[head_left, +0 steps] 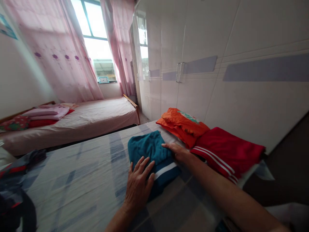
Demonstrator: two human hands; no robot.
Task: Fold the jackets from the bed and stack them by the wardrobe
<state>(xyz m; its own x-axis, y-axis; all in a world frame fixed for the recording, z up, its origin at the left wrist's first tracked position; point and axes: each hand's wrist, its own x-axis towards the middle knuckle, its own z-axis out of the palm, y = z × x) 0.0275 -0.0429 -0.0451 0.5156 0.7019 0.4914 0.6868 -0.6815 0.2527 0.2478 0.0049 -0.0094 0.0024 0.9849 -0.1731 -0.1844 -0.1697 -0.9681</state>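
Bed; teal garment, lengthwise far-left

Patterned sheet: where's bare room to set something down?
The bare sheet lies between the dark clothes at the picture's left edge and the teal garment. Rightward it's crowded: left hand and right hand on the teal garment, orange garment and red garment close beside.

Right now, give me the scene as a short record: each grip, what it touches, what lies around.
Left grip: open, fingers over the teal garment
Right grip: at the garment's right edge; closure unclear
Teal garment: folded, white stripe, on a patterned bedsheet
Right of it: orange garment, red garment with white stripes
Far left: dark clothing
Background: pink-sheeted bed, white wardrobe
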